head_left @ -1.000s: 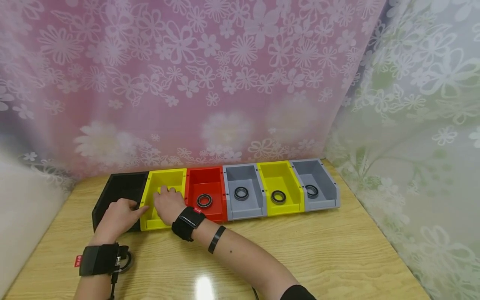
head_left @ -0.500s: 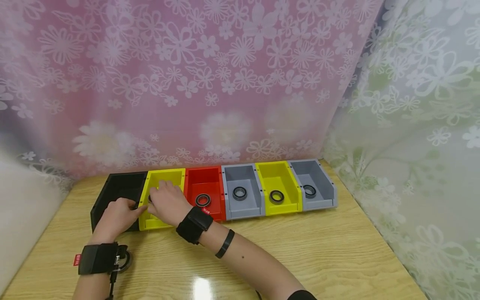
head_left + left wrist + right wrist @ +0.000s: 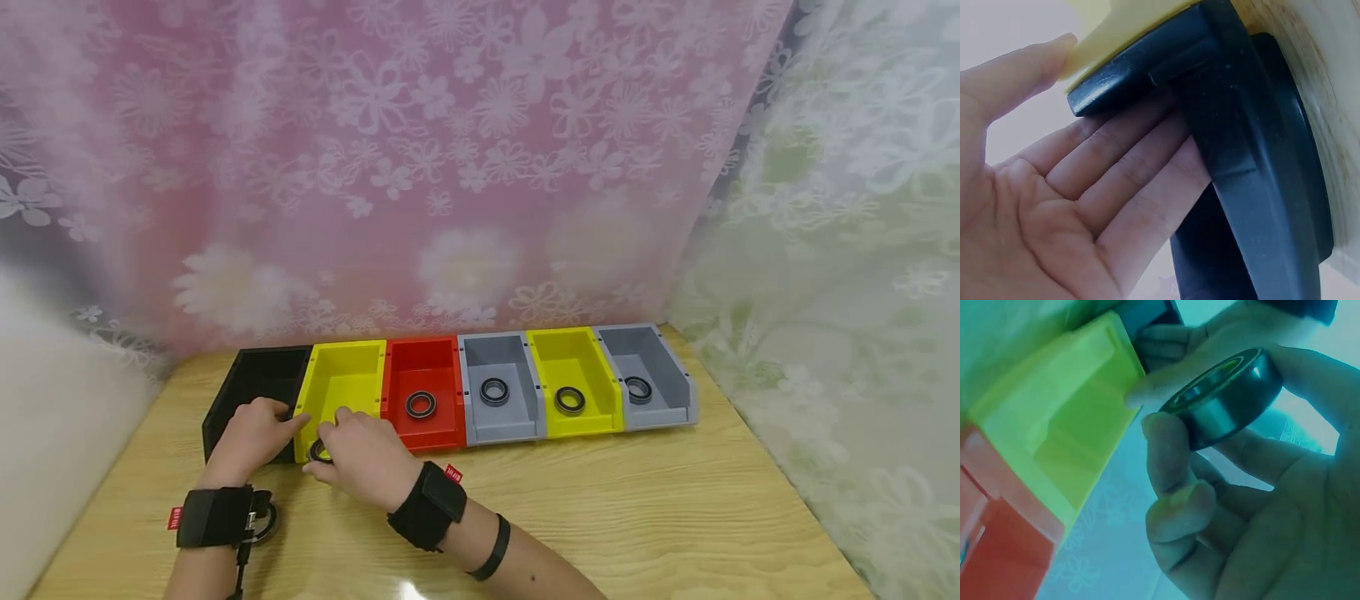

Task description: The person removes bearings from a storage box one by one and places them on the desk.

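My right hand (image 3: 367, 458) pinches a ball bearing (image 3: 1232, 403) between thumb and fingertips, just over the front lip of the left yellow bin (image 3: 347, 371). In the right wrist view the bearing is tilted, its dark outer ring toward the camera. My left hand (image 3: 251, 437) grips the adjoining side walls of the black bin (image 3: 255, 367) and that yellow bin. Its thumb lies on the yellow edge, while the other fingers reach inside the black bin, partly hidden by the black wall (image 3: 1229, 112) in the left wrist view.
To the right, joined bins each hold one bearing: red (image 3: 423, 362), grey (image 3: 498, 350), yellow (image 3: 566, 354) and grey (image 3: 633, 346). A dark ring (image 3: 267, 525) shows beside the left wrist strap, partly hidden. A flowered curtain (image 3: 465, 167) hangs behind the wooden table (image 3: 600, 500).
My right hand has come out of the left yellow bin toward the front, bringing the bearing with it. The left hand keeps its hold on the walls. The head view has shifted slightly.
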`<state>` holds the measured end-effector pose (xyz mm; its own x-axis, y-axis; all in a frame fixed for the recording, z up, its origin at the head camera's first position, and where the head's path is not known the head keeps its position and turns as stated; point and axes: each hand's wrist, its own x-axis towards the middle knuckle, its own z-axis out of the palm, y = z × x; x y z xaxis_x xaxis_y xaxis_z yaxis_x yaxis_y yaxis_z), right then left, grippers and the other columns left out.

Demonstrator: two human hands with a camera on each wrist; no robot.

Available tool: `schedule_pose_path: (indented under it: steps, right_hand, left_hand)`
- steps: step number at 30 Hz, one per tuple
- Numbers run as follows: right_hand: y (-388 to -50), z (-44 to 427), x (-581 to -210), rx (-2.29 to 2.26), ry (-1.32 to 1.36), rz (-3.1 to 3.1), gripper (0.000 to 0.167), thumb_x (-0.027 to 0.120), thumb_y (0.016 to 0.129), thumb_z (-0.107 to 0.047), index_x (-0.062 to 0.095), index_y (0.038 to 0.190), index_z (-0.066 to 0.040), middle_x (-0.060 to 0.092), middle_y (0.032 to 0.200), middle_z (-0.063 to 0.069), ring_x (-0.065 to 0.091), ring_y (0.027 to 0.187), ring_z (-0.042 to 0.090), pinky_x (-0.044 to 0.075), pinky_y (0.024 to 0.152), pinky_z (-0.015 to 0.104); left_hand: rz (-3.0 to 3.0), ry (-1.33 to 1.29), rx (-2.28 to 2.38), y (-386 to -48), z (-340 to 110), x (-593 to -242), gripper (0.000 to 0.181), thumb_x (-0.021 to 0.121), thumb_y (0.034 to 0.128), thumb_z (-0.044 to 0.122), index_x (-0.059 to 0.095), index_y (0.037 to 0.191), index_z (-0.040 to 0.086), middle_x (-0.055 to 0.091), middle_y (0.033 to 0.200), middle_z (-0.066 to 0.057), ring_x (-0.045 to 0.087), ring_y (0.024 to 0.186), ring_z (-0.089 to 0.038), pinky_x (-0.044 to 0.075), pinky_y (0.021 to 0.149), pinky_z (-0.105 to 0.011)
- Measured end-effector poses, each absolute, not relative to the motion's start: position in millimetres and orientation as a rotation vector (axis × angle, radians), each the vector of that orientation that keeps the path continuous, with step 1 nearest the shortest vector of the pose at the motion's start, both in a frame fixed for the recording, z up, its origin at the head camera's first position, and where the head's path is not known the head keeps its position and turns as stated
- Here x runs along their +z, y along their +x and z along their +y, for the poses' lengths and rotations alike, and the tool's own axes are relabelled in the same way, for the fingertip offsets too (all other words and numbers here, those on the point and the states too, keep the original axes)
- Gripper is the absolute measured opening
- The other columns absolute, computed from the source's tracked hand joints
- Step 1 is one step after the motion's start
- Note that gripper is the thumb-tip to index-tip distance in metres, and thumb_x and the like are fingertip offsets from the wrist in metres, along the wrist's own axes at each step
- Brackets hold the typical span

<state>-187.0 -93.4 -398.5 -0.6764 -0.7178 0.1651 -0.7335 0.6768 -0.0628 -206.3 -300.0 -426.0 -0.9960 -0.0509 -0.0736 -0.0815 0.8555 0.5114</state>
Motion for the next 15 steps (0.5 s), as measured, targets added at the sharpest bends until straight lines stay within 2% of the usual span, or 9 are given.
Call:
schedule_pose_path:
  steps: [3,5,12,15]
  right_hand:
    - [-179.5,-94.8,-402.4,0.161,1.23,-2.76,0.042,0.067,0.094,-0.059,0.072,0.11,-0.021,0.054,0.083,-0.007,0.044,0.064,0.003,0.036,0.05,0.016]
    - [-175.9,-96.0,-402.6,0.148,1.248,-2.764,0.041,0.068,0.093,-0.06,0.072,0.109,-0.022,0.054,0.083,-0.007,0.045,0.063,0.004,0.036,0.05,0.017]
    - [-171.4,-98.0,-404.3,0.186,1.331,-2.814,0.039,0.069,0.092,-0.059,0.071,0.106,-0.022,0.057,0.083,-0.008,0.047,0.066,0.004,0.039,0.056,0.016]
    - [-171.6,-98.1,-408.3,0.191,1.339,-2.847,0.04,0.07,0.092,-0.058,0.072,0.11,-0.022,0.06,0.087,-0.009,0.048,0.068,0.003,0.04,0.057,0.016]
  left_hand:
    - [2.977,-0.112,0.827,-204.6,-301.4,-426.1,0.04,0.068,0.0993,0.029,0.069,0.102,-0.011,0.043,0.061,-0.004,0.048,0.056,-0.02,0.039,0.055,-0.033]
    - [2.981,-0.106,0.823,-204.7,-302.5,-426.2,0.04,0.068,0.0994,0.03,0.069,0.101,-0.011,0.042,0.062,-0.003,0.048,0.056,-0.021,0.039,0.056,-0.033]
    - [2.959,-0.11,0.783,-205.6,-303.8,-424.4,0.053,0.068,0.0997,0.031,0.064,0.12,-0.018,0.06,0.075,-0.011,0.055,0.064,-0.023,0.045,0.063,-0.037]
    - [2.959,-0.092,0.788,-206.2,-301.8,-425.1,0.048,0.068,0.0995,0.031,0.067,0.113,-0.016,0.058,0.072,-0.01,0.054,0.062,-0.022,0.044,0.061,-0.036]
